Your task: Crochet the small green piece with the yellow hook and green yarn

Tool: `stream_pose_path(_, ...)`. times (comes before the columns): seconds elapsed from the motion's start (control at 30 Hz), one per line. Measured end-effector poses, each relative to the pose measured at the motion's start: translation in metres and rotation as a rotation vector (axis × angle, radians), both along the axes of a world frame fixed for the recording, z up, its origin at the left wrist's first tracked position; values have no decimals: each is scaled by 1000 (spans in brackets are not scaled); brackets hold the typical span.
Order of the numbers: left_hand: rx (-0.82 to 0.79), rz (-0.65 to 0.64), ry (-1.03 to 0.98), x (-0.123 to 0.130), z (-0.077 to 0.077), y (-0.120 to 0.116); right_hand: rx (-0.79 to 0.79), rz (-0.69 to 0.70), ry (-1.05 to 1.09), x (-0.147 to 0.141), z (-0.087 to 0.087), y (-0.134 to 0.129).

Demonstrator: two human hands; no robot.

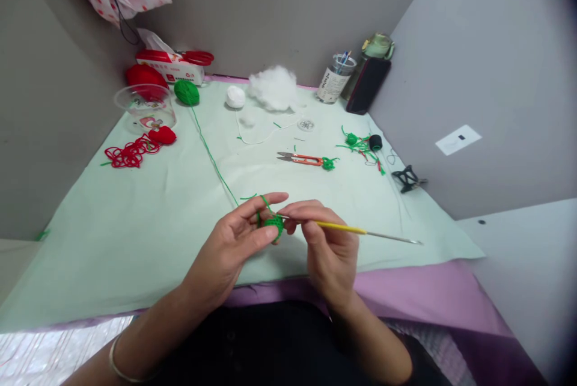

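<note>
Between thumb and fingers, my left hand [234,235] pinches a small round green crochet piece [273,227]. Green yarn [211,157] loops over its raised index finger and runs back across the cloth to a green yarn ball [186,92]. My right hand [331,248] is closed on a crochet hook [340,227] with a yellow grip, held like a pen. One metal end of the hook meets the top of the green piece; the other end points out to the right. Whether a loop sits on the working tip is too small to tell.
Orange thread snips [306,159] lie ahead of my hands. Behind are white stuffing [274,88], a white yarn ball [235,97], a pen cup [336,79] and a phone [368,85]. Red yarn [130,151] and a clear tub [148,109] stand left; a black clip [408,179] lies right.
</note>
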State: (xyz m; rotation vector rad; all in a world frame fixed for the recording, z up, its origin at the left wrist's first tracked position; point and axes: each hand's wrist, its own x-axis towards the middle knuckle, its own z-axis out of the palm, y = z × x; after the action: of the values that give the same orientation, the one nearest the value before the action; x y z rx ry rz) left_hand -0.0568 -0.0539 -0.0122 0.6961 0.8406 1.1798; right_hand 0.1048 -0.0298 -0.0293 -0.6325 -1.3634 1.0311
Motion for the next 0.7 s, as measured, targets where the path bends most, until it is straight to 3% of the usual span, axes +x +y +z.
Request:
stream_pose_path(0.17, 17, 15, 10, 0, -1, 1, -38, 71, 52, 1, -3, -1)
stream_pose_path(0.4, -114, -140, -224, -5, -1, 6, -296, 124, 243, 9, 2, 9)
stream_pose_path(0.5, -107, -132, -263, -5, -1, 6, -384, 134, 303, 10, 5, 12)
stream_pose_path(0.57, -78, -86, -202, -3, -2, 6, -377, 157, 292, 8, 3, 12)
stream_pose_path(0.7, 57, -22, 9, -1, -7, 2, -192, 91, 118, 4, -6, 5)
